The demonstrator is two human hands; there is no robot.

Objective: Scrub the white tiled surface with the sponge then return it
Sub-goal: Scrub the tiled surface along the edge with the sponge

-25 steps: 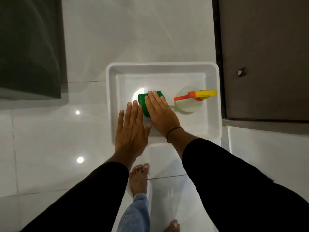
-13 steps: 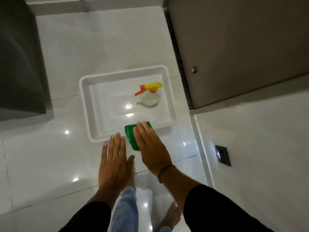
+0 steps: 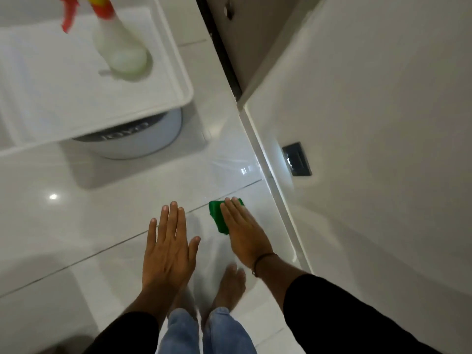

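White tiled floor (image 3: 76,213) below me, wall on my right. My right grip (image 3: 245,233) lies flat over the green sponge (image 3: 217,215), fingers straight and together, thumb hidden. Sponge is near the wall base; can't tell if it touches the floor. Left grip (image 3: 167,247) just beside, flat, fingers relaxed, holding nothing. Tray (image 3: 178,80) with spray bottle (image 3: 120,47) upper left, blurred.

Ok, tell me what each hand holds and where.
Right hand has the green sponge under its straight fingers, across the top face; thumb hidden. Left hand holds nothing.
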